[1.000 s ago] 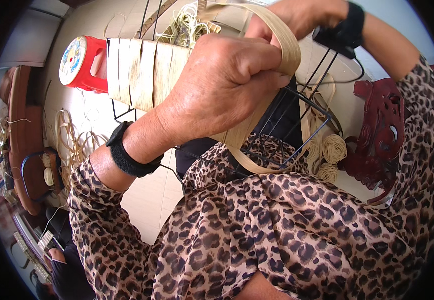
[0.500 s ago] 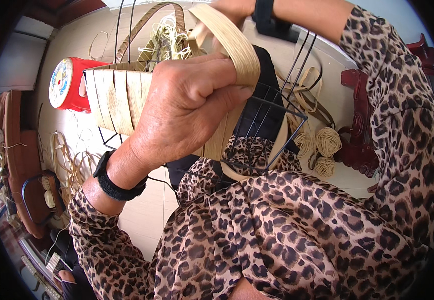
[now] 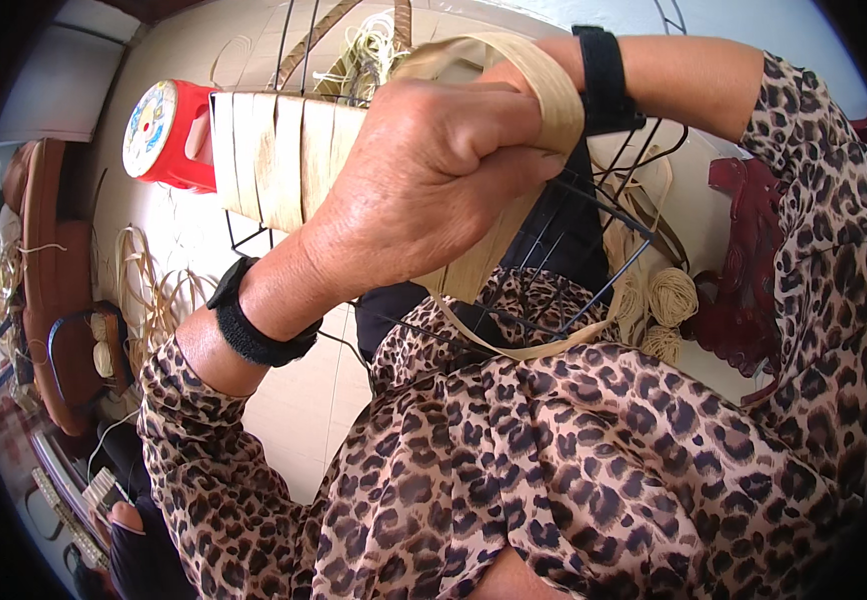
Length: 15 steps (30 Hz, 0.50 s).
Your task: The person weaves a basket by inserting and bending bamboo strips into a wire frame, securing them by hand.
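Note:
A black wire frame (image 3: 644, 236) rests over my lap, its left part wrapped in side-by-side turns of a flat pale straw-coloured strip (image 3: 292, 160). My left hand (image 3: 444, 180) is closed on the loose strip (image 3: 557, 95), thumb pressed against the forefinger, over the wrapped part. From there the strip bows upward in a loop. My right hand (image 3: 546, 68) is just behind that loop, past the left knuckles; the strip and the left hand hide its fingers. A slack length of strip (image 3: 544, 350) hangs below the frame across my lap.
A red stool (image 3: 179, 137) lies beyond the frame's left end. Bundled pale fibre (image 3: 366, 55) sits behind it, near a brown-wrapped handle (image 3: 402, 25). Loose strips (image 3: 144, 290) lie on the left floor. Balls of cord (image 3: 672, 297) and carved dark-red furniture (image 3: 739, 290) are at right.
My right hand has come down nearer to the left hand, and the strip's loop has drooped lower. The left hand keeps its hold. The view has shifted slightly.

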Tool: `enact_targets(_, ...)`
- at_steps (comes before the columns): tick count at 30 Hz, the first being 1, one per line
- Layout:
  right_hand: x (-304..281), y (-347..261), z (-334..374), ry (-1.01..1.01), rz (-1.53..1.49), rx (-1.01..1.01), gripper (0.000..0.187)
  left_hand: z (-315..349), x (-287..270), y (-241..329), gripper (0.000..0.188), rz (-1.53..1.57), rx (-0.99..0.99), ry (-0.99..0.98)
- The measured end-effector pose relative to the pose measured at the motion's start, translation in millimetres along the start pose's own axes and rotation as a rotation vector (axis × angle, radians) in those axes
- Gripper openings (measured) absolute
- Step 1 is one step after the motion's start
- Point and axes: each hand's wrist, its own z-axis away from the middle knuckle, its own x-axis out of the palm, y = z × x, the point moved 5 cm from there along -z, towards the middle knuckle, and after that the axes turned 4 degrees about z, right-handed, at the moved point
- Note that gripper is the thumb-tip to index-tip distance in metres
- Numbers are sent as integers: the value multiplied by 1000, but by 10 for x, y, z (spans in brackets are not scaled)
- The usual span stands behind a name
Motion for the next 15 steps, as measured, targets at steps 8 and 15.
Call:
enact_targets(8,182,-190,-157,-44,-21,-96,19,7,-17,52,6,-41,52,0)
enact_targets(15,120,-176,-128,-28,-7,-84,20,-21,-1,80,5,-5,102,11)
